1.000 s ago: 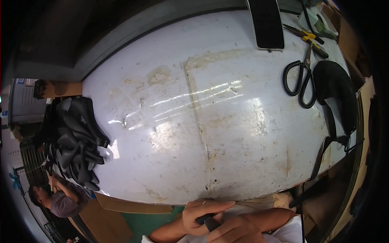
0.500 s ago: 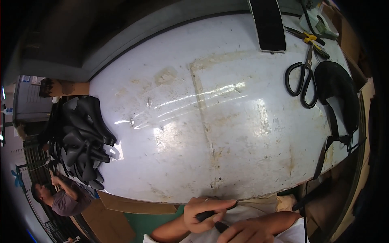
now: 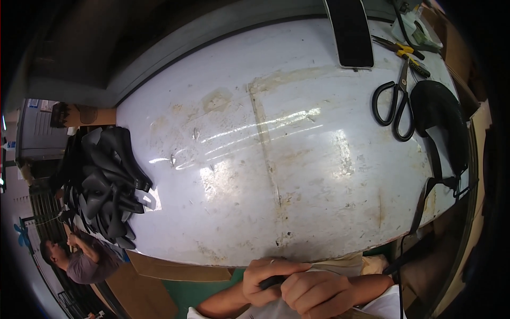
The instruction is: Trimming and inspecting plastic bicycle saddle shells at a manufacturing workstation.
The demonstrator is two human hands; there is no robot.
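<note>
At the table's near edge, low in the view, my two hands are together. My left hand (image 3: 261,283) is curled around a black piece (image 3: 272,282) with a smooth, rounded surface; only a short part of it shows between the fingers. Over the left fingertips lies my right hand (image 3: 317,291), its fingers bent closed against the same spot. What the right fingers grip is hidden behind the knuckles. A heap of black, curved, glossy parts (image 3: 109,183) rests on the table's left end, away from both hands.
The white, stained table (image 3: 228,138) fills the middle. Toward the far right are a phone (image 3: 350,34), yellow-handled pliers (image 3: 406,50), black-handled scissors (image 3: 396,109) and a black strapped item (image 3: 441,111). Cardboard (image 3: 180,267) sits below the near edge. A person (image 3: 87,260) works at far left.
My right hand has moved up and forward onto the left hand, its fingers closing over the black piece. A dark tip seen by the right fingers earlier is now hidden.
</note>
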